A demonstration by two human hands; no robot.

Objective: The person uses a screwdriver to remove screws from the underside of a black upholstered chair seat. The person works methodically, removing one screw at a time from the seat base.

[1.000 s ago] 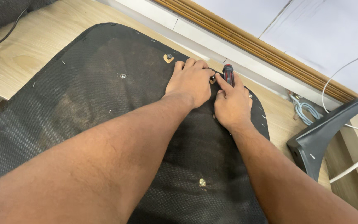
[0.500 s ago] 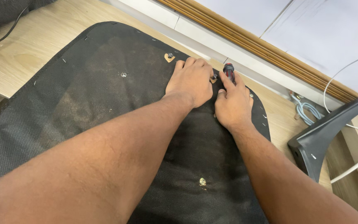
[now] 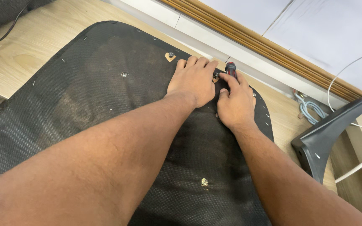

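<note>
A black fabric-covered seat panel (image 3: 105, 96) lies underside up on the wooden floor. My right hand (image 3: 234, 104) is closed around a screwdriver (image 3: 230, 68) with a red and black handle, held upright near the panel's far right corner. My left hand (image 3: 192, 80) rests flat on the fabric beside it, fingertips at a small metal screw fitting (image 3: 215, 76) next to the screwdriver. Other metal fittings show on the panel: one at the far edge (image 3: 171, 55), one in the middle left (image 3: 124, 74), one near me (image 3: 204, 182).
A grey plastic chair armrest (image 3: 336, 129) lies at the right. A coiled light-blue cable (image 3: 311, 109) and white cables (image 3: 357, 167) lie near it. A white skirting board and wooden moulding (image 3: 248, 39) run along the far side. Small staples dot the panel's rim.
Both hands stay at the same fitting; my right hand's fingers have shifted slightly on the screwdriver handle. The view has drifted a little.
</note>
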